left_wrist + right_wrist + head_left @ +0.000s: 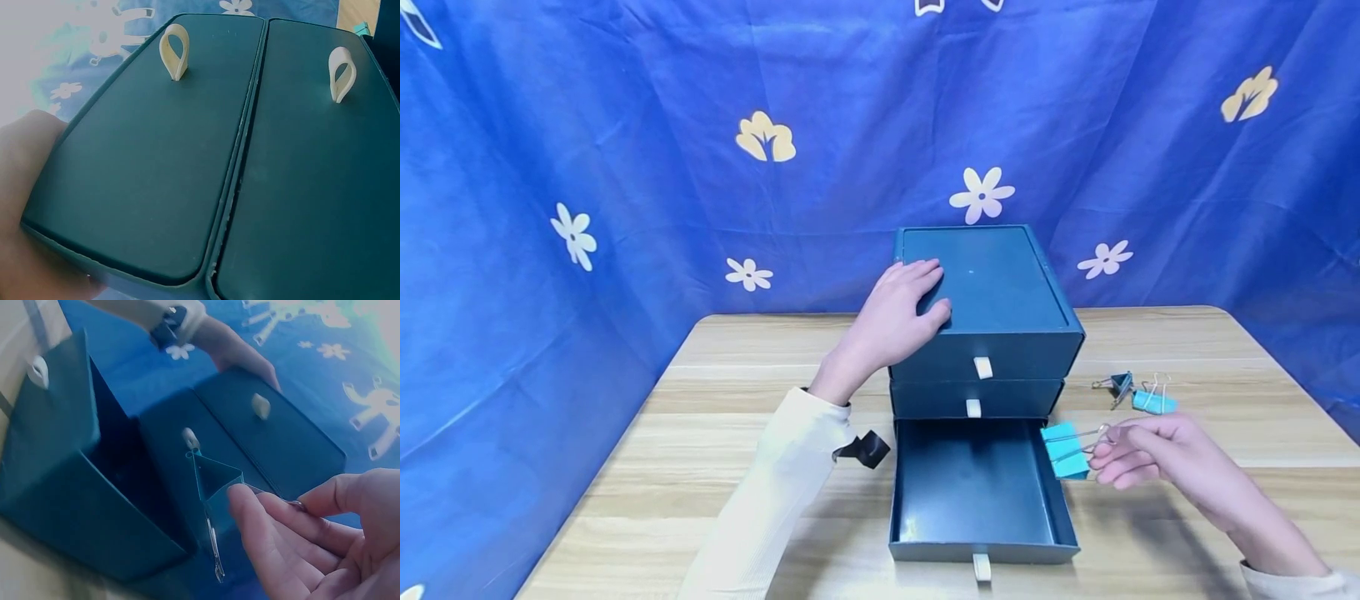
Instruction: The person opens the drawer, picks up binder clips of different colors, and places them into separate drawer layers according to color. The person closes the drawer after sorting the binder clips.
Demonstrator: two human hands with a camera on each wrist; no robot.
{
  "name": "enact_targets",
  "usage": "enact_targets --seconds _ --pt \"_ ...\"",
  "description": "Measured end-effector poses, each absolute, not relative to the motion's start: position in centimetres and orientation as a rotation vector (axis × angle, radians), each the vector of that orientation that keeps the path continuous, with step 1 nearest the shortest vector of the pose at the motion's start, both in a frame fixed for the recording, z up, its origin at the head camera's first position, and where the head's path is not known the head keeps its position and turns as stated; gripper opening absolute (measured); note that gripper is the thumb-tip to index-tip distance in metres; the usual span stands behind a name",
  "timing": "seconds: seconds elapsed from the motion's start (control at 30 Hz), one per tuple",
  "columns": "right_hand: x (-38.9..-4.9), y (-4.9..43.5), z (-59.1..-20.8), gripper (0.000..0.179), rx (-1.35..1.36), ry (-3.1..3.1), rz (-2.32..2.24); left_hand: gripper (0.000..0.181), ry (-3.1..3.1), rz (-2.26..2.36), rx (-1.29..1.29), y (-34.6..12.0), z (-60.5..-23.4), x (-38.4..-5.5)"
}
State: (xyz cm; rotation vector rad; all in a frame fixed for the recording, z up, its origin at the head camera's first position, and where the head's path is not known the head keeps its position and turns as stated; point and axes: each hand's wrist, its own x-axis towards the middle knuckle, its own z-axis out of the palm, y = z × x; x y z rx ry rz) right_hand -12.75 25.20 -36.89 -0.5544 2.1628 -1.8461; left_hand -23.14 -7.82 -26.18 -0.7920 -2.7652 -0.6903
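A dark teal drawer box [992, 275] stands on the table, its bottom drawer [973, 492] pulled out with nothing seen inside. On the left part of the box's top rests my left hand [898, 312], fingers spread. My right hand [1157, 450] pinches a turquoise binder clip [1063, 450] by a wire handle, above the drawer's right wall. Up close in the right wrist view, the binder clip [219, 481] shows its hollow triangular end, and its other handle sticks out free.
Right of the box lie a dark binder clip [1122, 387] and another turquoise binder clip [1154, 402] on the wooden table [737, 417]. White pull tabs [982, 367] mark the drawers. A blue flowered cloth [850, 167] hangs behind.
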Motion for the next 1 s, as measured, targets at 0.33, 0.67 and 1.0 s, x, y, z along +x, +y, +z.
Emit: enact_targets --seconds 0.33,0.67,1.0 --pt "-12.5 20.3 -37.1 0.035 -0.575 2.078 -1.757 0.055 -2.770 -0.697 -0.791 -8.0 -26.3 -23.1" --pt "-12.7 16.6 -38.2 0.028 -0.489 2.199 -1.628 0.055 -2.763 -0.704 -0.791 -8.2 -26.3 -23.0" --pt "-12.6 14.9 -38.8 0.025 -0.511 2.234 -1.564 0.055 -2.765 -0.700 -0.789 -8.1 -26.3 -23.0"
